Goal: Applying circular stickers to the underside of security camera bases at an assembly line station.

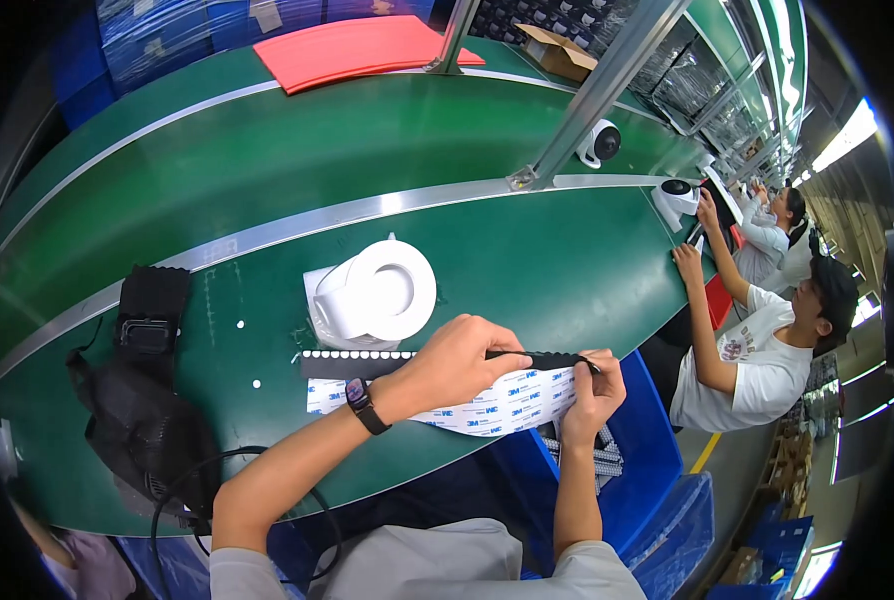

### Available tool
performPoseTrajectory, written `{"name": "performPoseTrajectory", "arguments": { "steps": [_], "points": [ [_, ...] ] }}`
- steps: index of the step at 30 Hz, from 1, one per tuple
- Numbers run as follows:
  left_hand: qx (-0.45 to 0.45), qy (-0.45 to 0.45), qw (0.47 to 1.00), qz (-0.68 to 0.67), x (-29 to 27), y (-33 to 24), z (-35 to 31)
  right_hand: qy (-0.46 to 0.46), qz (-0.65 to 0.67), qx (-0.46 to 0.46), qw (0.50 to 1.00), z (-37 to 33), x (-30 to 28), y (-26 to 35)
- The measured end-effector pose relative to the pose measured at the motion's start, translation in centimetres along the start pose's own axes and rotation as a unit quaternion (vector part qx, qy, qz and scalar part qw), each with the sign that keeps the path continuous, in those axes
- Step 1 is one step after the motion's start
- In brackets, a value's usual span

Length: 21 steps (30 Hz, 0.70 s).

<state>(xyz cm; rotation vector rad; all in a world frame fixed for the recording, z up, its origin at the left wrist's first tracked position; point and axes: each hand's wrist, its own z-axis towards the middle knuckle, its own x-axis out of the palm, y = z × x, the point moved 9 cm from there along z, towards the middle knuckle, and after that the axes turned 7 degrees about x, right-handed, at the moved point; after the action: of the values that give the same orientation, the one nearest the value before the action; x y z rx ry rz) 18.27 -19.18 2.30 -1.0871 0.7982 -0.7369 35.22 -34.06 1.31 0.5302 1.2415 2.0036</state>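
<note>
Green workbench (557,270) bears a white housing (377,290) beyond the left hand (459,355), which, like the right hand (594,395), pinches a black strip (352,368) toward its right end, perhaps parting it from the blue-marked sheet (497,408), calling next for steady tension.
</note>
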Motion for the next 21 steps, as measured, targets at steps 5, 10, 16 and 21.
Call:
{"name": "performPoseTrajectory", "arguments": {
  "steps": [5, 10, 16, 21],
  "points": [
    [-0.037, -0.06, 0.995, 0.077, -0.6, 1.1, -0.1, 0.011, -0.098, -0.097, 0.99, -1.2, 1.4, 2.9],
    [-0.091, -0.083, 0.988, 0.098, -0.7, 2.0, -0.4, 0.036, -0.201, -0.252, 0.946, -3.3, 3.2, 6.6],
    [-0.069, -0.091, 0.994, -0.005, -0.2, 3.0, -0.6, 0.06, -0.261, -0.318, 0.909, -4.6, 3.9, 8.3],
    [-0.026, -0.07, 0.994, -0.074, -0.3, 0.8, -0.2, 0.004, -0.153, -0.232, 0.96, -2.8, 1.9, 6.9]
  ]
}}
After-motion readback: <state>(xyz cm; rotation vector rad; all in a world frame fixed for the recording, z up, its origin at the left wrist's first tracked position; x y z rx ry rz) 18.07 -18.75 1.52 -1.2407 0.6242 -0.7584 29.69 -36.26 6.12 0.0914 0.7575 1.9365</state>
